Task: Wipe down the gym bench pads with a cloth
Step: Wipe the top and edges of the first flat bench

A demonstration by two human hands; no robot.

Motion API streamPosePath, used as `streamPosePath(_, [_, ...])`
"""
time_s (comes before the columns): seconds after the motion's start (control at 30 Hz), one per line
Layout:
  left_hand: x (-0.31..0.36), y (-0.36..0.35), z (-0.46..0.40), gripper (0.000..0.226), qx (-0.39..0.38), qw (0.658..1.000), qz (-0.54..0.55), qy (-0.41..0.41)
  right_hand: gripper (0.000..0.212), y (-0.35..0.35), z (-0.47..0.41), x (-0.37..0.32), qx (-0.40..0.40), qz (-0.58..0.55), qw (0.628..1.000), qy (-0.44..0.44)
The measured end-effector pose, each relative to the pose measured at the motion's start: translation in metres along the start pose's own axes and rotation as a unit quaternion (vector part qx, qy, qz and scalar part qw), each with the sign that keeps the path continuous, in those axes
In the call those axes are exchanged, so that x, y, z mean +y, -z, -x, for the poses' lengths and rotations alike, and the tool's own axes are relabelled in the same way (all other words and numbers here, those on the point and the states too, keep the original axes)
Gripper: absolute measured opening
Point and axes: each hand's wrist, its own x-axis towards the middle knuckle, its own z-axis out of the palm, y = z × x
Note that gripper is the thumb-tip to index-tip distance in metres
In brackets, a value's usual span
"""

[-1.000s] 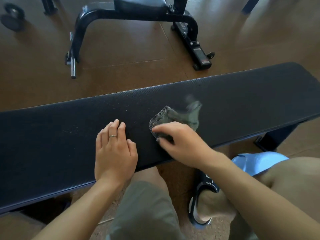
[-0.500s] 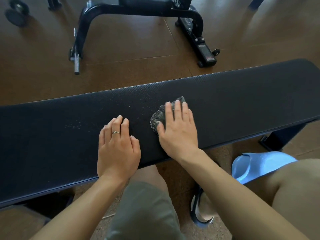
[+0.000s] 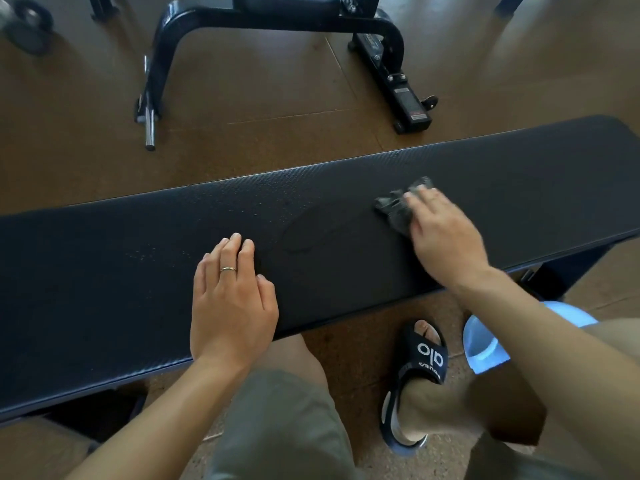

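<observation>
A long black bench pad (image 3: 121, 271) runs across the view from lower left to upper right. My right hand (image 3: 443, 237) presses a crumpled grey cloth (image 3: 398, 206) flat against the pad right of centre, fingers fairly straight on top of it. A faint damp streak (image 3: 311, 233) shows on the pad just left of the cloth. My left hand (image 3: 232, 299), with a ring on one finger, rests flat on the pad near its front edge, holding nothing.
Beyond the pad stands another black bench frame (image 3: 277, 22) with a chrome peg (image 3: 149, 129) and a base bar (image 3: 405, 98) on the brown floor. A dumbbell (image 3: 27, 26) lies at the far left. My knees, a black slide sandal (image 3: 422, 362) and a blue sandal (image 3: 485, 344) are below the pad.
My right hand has slid the cloth to the right along the pad, leaving a damp streak behind it. My left hand has stayed in place.
</observation>
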Motion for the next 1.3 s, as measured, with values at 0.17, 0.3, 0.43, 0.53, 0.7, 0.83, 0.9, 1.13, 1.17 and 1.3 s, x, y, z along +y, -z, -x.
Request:
streamPosePath(0.17, [0.002,-0.001,-0.001,0.056,0.000,1.000,-0.001,0.004,0.041,-0.014,-0.032,-0.064,0.078,-0.060,0.990,-0.106])
streamPosePath(0.3, [0.001,0.000,-0.001,0.055,0.006,1.000,-0.005,-0.003,0.034,-0.024,-0.014,-0.171,0.084,-0.133,0.983,0.094])
streamPosePath(0.43, [0.001,0.001,-0.002,0.054,0.004,1.000,-0.006,-0.003,0.040,-0.019,-0.006,-0.157,-0.004,-0.151,0.956,0.252])
streamPosePath(0.53, [0.002,0.000,-0.002,0.055,0.007,1.000,-0.001,-0.001,0.039,-0.014,-0.049,-0.082,0.044,-0.089,0.971,0.217])
streamPosePath(0.7, [0.002,0.000,-0.002,0.055,0.006,1.000,-0.005,0.000,0.033,0.001,-0.110,-0.018,0.031,-0.080,0.994,-0.066])
streamPosePath(0.83, [0.004,-0.001,-0.004,0.055,0.004,1.000,-0.024,-0.002,0.031,-0.019,-0.108,-0.105,0.111,-0.111,0.988,0.006])
streamPosePath(0.9, [0.003,-0.001,-0.004,0.056,0.000,0.999,-0.037,-0.005,0.030,-0.029,-0.094,-0.159,0.096,-0.145,0.977,0.120])
streamPosePath(1.13, [0.003,0.000,-0.004,0.055,-0.006,0.999,-0.038,-0.007,0.038,-0.015,-0.101,-0.117,-0.001,-0.127,0.955,0.269])
streamPosePath(1.17, [0.003,0.000,-0.004,0.055,-0.006,0.999,-0.034,-0.006,0.038,-0.010,-0.108,-0.086,0.017,-0.123,0.965,0.233])
streamPosePath(1.3, [0.003,0.000,-0.003,0.054,-0.004,1.000,-0.021,-0.001,0.035,0.012,-0.114,0.018,0.031,-0.088,0.996,-0.015])
